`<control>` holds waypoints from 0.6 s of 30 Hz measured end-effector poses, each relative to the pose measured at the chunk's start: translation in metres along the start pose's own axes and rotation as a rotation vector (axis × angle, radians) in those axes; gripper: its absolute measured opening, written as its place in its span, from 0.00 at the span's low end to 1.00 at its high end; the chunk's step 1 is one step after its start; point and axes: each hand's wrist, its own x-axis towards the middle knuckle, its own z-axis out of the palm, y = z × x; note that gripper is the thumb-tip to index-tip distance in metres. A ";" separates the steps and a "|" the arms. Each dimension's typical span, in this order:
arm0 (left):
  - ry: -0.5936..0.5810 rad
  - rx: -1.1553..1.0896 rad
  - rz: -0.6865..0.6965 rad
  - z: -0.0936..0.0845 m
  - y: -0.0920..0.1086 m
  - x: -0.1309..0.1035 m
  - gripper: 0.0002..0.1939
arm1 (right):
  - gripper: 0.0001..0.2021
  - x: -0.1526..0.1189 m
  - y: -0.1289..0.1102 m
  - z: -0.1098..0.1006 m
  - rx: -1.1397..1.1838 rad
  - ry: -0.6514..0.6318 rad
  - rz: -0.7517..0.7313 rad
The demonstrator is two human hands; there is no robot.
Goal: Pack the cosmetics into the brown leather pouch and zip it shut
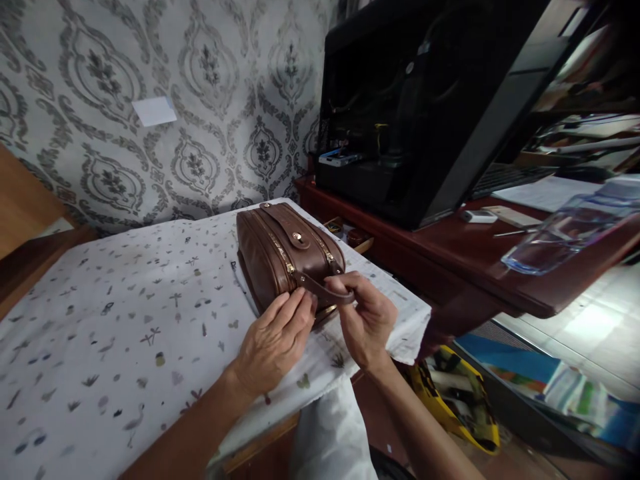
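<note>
A brown leather toiletry bag (283,243) sits near the right side of a table with a patterned white cloth. Two gold zippers run along its top, and a snap strap (287,227) crosses between them. A leather carry handle (325,291) loops out from the end nearest me. My right hand (369,317) is closed around this handle, thumb and fingers pinching it. Against the bag's near end rests my left hand (277,343), its fingers outstretched and close together, tips just below the handle's base. Its thumb is hidden from view.
The white cloth (125,320) has small printed figures. To the right, a dark red desk (505,267) holds a black computer case (400,113), a clear plastic box (555,240) and papers. A yellow-edged bag (457,400) stands on the floor below. Patterned wallpaper rises behind the table.
</note>
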 end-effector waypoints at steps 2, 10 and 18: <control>0.020 -0.050 0.005 0.001 0.000 -0.001 0.18 | 0.07 -0.002 -0.007 -0.003 -0.052 -0.117 -0.111; 0.001 -0.095 0.031 0.008 0.000 -0.007 0.18 | 0.01 -0.013 -0.036 -0.011 -0.116 -0.333 -0.171; -0.055 -0.024 0.045 0.008 0.000 -0.009 0.19 | 0.17 -0.017 -0.031 -0.009 -0.154 -0.239 -0.167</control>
